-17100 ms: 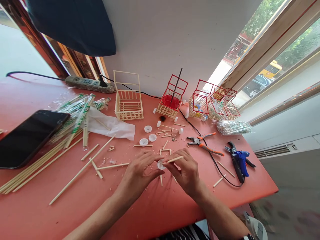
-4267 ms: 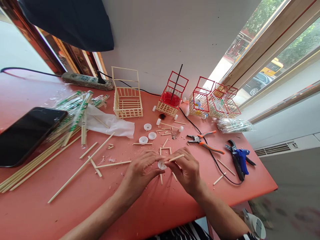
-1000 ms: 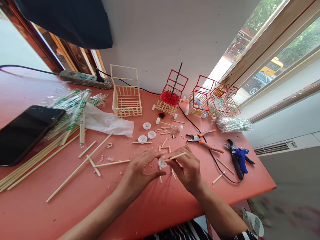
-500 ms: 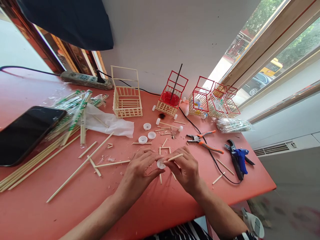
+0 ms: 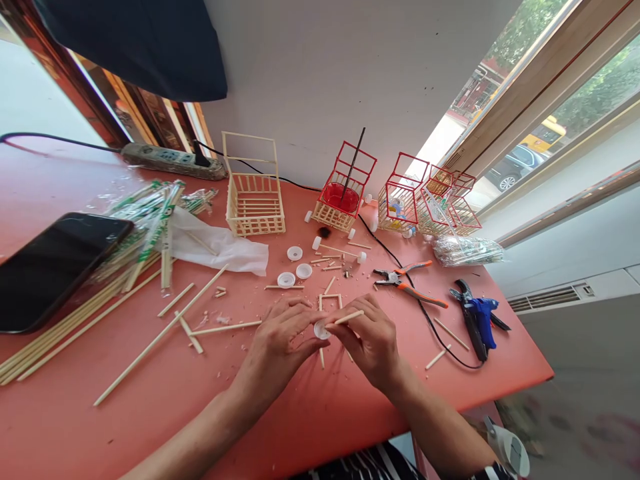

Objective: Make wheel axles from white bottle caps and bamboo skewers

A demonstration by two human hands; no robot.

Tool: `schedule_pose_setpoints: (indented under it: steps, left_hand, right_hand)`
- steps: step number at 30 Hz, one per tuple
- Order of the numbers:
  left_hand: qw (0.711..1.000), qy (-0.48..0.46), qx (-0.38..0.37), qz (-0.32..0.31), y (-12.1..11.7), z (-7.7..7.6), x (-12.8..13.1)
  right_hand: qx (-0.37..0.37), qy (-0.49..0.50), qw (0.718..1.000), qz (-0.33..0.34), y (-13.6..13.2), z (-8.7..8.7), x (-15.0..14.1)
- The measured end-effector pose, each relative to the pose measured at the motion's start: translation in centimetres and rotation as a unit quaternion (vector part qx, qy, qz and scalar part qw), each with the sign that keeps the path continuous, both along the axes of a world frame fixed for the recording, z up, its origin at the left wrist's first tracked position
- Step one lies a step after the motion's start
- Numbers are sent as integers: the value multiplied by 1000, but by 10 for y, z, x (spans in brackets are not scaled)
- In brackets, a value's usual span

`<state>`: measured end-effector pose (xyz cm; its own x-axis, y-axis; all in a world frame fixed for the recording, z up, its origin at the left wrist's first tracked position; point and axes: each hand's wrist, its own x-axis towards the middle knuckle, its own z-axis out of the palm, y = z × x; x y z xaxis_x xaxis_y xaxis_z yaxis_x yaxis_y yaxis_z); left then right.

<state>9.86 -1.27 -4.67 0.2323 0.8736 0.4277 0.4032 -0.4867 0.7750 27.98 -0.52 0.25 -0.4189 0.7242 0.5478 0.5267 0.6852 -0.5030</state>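
My left hand [image 5: 285, 327] pinches a white plastic bottle cap [image 5: 321, 330] by its edge, its hollow side facing me. A short wooden stick [image 5: 349, 317] is gripped between the thumb and fingers of my right hand [image 5: 369, 330], and its near-left end meets the cap. Whether that end sits inside the cap is hard to make out. Beneath both hands lies a small frame of sticks [image 5: 330, 297], partly covered by them. Just beyond are three more white caps [image 5: 286, 279] and an axle-like stick with a white cap on each end [image 5: 340, 251].
Pliers [image 5: 410, 283] and a blue glue gun [image 5: 483, 320] lie to the right, a black cord running by them. Stick-built carts [image 5: 255, 207] stand along the wall. At left are a phone [image 5: 60, 267], wrapped chopsticks [image 5: 160, 220] and long loose sticks [image 5: 85, 320].
The stick in my right hand has shifted very slightly left and down against the cap. My left hand keeps its hold on the cap, almost unmoved.
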Motion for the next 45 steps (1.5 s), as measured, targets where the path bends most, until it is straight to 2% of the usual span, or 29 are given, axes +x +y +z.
schedule_pose_setpoints:
  steps: [32,45]
  left_hand:
    - [999,-1,-37,-3,0,3,0]
    - [1000,-10,-30,0,0,2,0]
  right_hand:
    - [-10,-2,1000,-3,0,-1,0]
    - [-6,-6,1000,-1,-1,1,0]
